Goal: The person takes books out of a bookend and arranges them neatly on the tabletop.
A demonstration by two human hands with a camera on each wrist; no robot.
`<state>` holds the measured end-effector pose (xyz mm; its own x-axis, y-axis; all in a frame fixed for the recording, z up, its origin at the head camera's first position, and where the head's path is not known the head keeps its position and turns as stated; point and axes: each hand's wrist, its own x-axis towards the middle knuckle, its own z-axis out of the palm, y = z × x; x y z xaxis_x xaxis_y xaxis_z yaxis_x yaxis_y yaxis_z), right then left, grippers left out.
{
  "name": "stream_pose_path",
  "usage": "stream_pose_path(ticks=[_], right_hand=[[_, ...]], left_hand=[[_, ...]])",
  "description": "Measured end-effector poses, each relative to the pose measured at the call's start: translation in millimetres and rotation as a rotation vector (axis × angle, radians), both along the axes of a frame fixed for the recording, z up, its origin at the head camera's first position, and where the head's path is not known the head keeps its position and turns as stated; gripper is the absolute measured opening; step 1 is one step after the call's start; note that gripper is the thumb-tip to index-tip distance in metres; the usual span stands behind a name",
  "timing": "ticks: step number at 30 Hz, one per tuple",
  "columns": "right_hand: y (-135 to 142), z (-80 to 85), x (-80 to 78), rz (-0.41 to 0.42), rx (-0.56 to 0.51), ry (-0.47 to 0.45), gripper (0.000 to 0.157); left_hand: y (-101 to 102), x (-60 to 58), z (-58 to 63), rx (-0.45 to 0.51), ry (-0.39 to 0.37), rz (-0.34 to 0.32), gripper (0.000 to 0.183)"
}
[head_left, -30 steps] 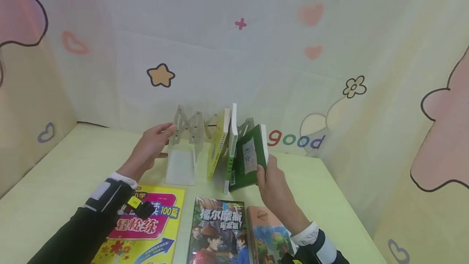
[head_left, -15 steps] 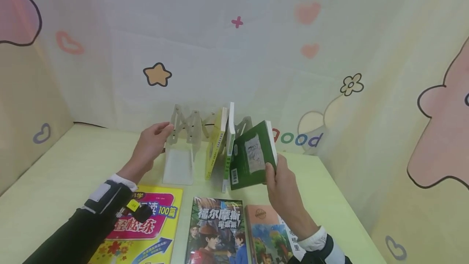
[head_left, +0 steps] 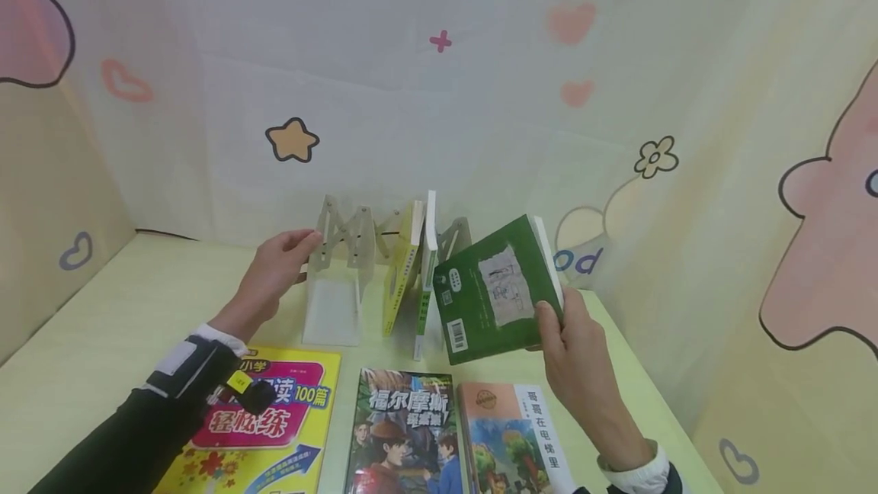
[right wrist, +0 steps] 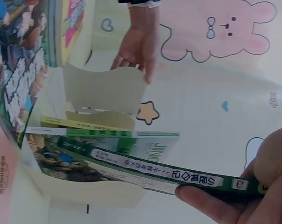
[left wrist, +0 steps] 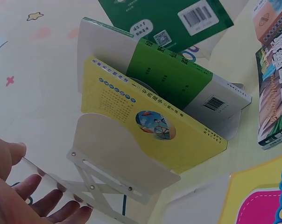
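Green-covered, flat and rectangular, the paper book (head_left: pixel 488 297) is slanting beside an upright white-and-green book (head_left: pixel 427 269), our right hand (head_left: pixel 579 353) pinching its edge; our left hand (head_left: pixel 273 267) is gripping the pale, smooth-plated folding bookend (head_left: pixel 360 241); the right wrist view is showing the lettered spine (right wrist: pixel 171 174), which the head view is hiding

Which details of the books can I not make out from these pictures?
Head view: the lower end of the yellow workbook, cut off by the bottom edge.
Head view: part of its title, hidden by the black wrist device.
Head view: fine print on the green book, too small.
Right wrist view: one end of its spine, covered by the right hand.
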<state>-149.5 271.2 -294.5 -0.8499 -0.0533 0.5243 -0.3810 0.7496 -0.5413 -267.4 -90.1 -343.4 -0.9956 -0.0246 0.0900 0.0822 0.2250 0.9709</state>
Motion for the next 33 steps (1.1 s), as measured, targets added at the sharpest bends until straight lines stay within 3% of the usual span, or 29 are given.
stream_pose_path(ticks=[9,13,21,24,28,33], right_hand=[[3.8,12.2,18.8,-0.003,-0.036,-0.071,0.041],[4.9,15.6,26.6,-0.007,-0.064,-0.105,0.041],[6.6,17.3,37.5,0.004,-0.119,-0.159,0.040],[6.7,16.8,40.5,0.001,-0.137,-0.207,0.040],[6.8,15.3,42.4,0.013,-0.189,-0.270,0.039],[6.4,12.7,43.8,0.026,-0.245,-0.315,0.037]], left_hand=[[-2.0,3.9,2.6,-0.001,0.003,0.010,0.082],[-0.3,8.3,4.1,0.005,0.039,0.058,0.076],[7.5,23.4,6.3,-0.010,0.268,0.246,0.056],[10.6,31.1,5.5,-0.003,0.355,0.286,0.049],[17.9,44.7,3.6,-0.008,0.443,0.266,0.043],[31.6,63.2,2.1,-0.031,0.488,0.163,0.040]])
